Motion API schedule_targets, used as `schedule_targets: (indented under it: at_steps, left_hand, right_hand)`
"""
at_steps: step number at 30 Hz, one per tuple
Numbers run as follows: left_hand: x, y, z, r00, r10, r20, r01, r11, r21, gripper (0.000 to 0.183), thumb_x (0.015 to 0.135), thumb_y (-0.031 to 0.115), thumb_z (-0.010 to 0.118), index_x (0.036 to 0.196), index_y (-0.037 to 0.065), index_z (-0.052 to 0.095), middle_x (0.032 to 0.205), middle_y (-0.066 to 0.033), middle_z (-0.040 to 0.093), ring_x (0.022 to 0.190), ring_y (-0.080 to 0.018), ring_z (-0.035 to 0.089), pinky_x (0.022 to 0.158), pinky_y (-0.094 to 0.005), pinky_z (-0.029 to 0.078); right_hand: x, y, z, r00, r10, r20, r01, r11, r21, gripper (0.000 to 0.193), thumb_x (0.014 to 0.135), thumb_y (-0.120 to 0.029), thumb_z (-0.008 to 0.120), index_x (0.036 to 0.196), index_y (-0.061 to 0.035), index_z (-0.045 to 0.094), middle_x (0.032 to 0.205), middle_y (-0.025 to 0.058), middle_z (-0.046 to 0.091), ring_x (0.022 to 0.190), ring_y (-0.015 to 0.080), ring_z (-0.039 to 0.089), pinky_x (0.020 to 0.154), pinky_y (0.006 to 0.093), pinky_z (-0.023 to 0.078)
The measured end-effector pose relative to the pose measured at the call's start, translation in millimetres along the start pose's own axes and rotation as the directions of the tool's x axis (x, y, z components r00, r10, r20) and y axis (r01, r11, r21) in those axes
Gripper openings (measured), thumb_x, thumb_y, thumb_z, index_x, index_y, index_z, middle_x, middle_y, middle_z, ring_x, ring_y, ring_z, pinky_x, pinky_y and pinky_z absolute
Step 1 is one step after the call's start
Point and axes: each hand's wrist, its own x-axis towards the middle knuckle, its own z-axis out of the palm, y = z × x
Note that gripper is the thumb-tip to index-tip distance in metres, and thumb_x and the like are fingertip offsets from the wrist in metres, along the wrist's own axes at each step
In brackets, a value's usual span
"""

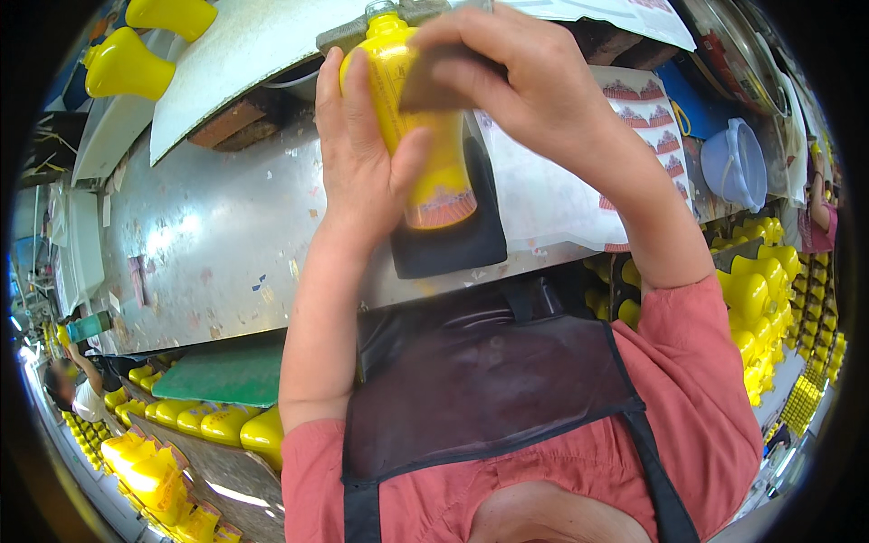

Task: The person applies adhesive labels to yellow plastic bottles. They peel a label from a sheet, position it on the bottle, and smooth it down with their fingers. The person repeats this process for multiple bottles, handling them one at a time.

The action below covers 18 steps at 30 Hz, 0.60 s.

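Observation:
A glossy yellow bottle-shaped vase (441, 172) lies with its neck away from me. Pink and purple printed decoration rings its base, and fine lettering runs along its side. My left hand (355, 172) grips it from the left, thumb across the front. My right hand (534, 81) pinches a dark brown flat scraper (431, 88), slightly blurred, against the upper right side of the vase. Beneath the base lies a black pad (453, 256) at the table's front edge. The neck end is by a grey folded cloth (340, 36).
A printed decal sheet (543, 195) covers the metal table (226, 226) on the right, near a pale blue bucket (731, 167). Yellow vases (131, 68) lie at far left on a white board (231, 63). More yellow vases (756, 290) fill racks below. Another person (89, 398) is at far left.

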Motion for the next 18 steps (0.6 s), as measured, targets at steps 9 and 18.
schedule_targets:
  at_steps: [9,18]
  left_hand:
    - [-7,7,5,0.990,-0.134,-0.042,0.112,0.935,-0.337,0.077,0.103,0.044,0.052,0.161,0.006,0.019,0.159,-0.0210,0.028,0.147,-0.0352,0.028,0.121,-0.0453,0.024]
    - [-7,27,8,0.898,-0.404,0.174,0.355,0.430,-0.830,0.075,0.109,0.035,0.046,0.163,0.010,0.001,0.153,-0.0181,0.036,0.138,-0.0268,0.041,0.116,-0.0392,0.033]
  right_hand:
    - [-73,-21,4,0.910,-0.407,0.076,0.413,0.906,-0.088,0.024,0.078,-0.010,0.073,0.101,-0.0161,0.076,0.093,0.0049,0.069,0.084,0.0241,0.069,0.071,0.0355,0.058]
    - [-68,-30,-7,0.640,0.724,0.255,-0.684,0.387,0.618,0.033,0.101,-0.015,0.057,0.131,-0.0015,0.057,0.077,0.0056,0.068,0.066,0.0119,0.065,0.060,0.0259,0.053]
